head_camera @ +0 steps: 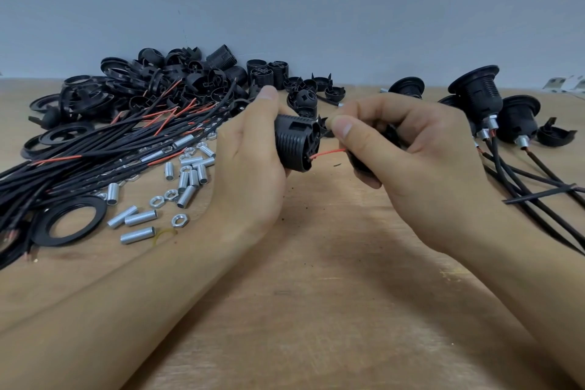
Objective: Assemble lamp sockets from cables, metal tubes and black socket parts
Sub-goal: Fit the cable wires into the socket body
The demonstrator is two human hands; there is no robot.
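Note:
My left hand point(250, 155) grips a black ribbed socket body point(292, 142), held sideways above the wooden table point(316, 279). A thin red wire point(327, 153) runs from the socket's right end to my right hand point(408, 161). That hand pinches the wire with thumb and forefinger and also cups a black socket part point(361, 161), mostly hidden in the palm. The two hands sit close together at the middle of the view.
At the left lie a bundle of black and red cables point(82, 155), several threaded metal tubes point(139, 218) and nuts point(179, 220), and a flat black ring point(68, 220). A pile of black socket parts point(177, 79) sits behind. Assembled sockets with cables point(481, 98) stand at the right.

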